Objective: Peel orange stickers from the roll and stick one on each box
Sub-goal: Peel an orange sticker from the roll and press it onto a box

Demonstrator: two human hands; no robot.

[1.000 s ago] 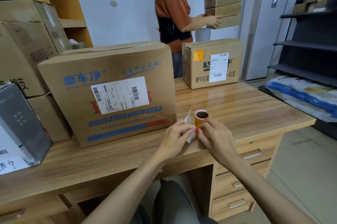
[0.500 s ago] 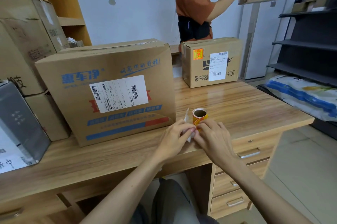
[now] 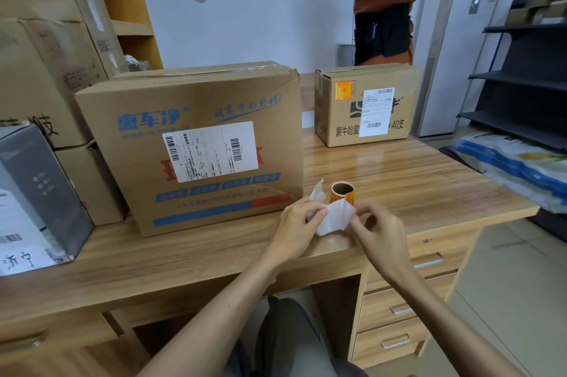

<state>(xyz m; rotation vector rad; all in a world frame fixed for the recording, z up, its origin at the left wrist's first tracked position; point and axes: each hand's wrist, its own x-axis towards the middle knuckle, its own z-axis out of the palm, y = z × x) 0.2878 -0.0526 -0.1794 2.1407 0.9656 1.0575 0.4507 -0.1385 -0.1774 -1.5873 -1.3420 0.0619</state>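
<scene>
The wooden desk point(image 3: 414, 180) is filling the middle of the frame and is carrying two boxes. The big box point(image 3: 196, 146), at centre left, is showing one white label and no orange sticker. The small box point(image 3: 366, 105), at upper right of centre, is already wearing one orange sticker point(image 3: 345, 89) beside its own white label. More boxes are piling up at the far left, off the desk. One sticker roll point(image 3: 342, 193) is standing on end at lower centre, just in front of the big box. The peeling step is going on, I think: the left hand point(image 3: 296, 227) and the right hand point(image 3: 379, 234) are both pinching the white backing strip point(image 3: 334, 218) between them. Next, a sticker probably needs lifting free and pressing flat onto the big box.
</scene>
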